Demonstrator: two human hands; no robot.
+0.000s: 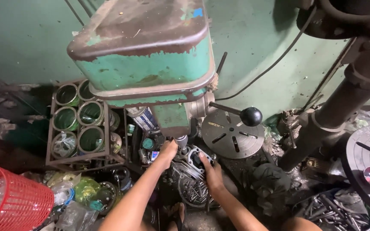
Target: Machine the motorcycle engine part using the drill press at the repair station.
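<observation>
View from above the worn green drill press (150, 64). My left hand (168, 150) reaches up to the chuck (181, 141) just below the head; whether its fingers clasp the chuck I cannot tell. My right hand (210, 171) grasps the edge of a grey cast-metal housing plate (195, 157), irregular in outline with round bores, lying tilted directly beneath the chuck. Close on the right stand the feed lever with its black ball knob (251, 116) and a slotted round table (232, 133). On the left, a rack of green tins (79, 122) and a red basket (11, 199). Scrap crowds the floor; open room is tight.
</observation>
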